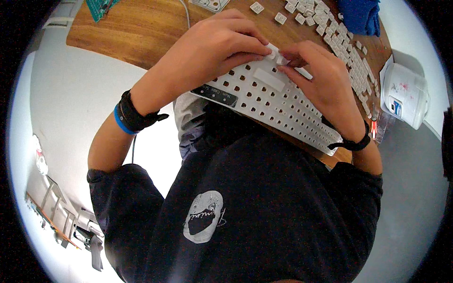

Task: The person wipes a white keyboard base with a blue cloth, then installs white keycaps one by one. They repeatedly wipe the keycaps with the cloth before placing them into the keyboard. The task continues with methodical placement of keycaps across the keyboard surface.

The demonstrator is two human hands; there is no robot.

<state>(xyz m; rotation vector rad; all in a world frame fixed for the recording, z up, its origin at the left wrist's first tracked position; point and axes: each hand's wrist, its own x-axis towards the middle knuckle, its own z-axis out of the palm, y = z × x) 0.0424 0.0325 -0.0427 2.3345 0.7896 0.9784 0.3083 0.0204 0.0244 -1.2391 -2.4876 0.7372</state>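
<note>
A white keyboard casing with rows of square holes lies at a slant in front of me, at the edge of the wooden table. Over its far edge my two hands come close together. My left hand pinches a small white keycap between thumb and fingertips. Right beside it, my right hand has its thumb and fingers closed on another white keycap, partly covered by the fingertips. A long white bar-shaped key sits on the casing below them.
Many loose white keycaps are spread over the right of the wooden table. A blue cloth lies at the far right, a green board at the far left. A white tub and a red-handled screwdriver are at right.
</note>
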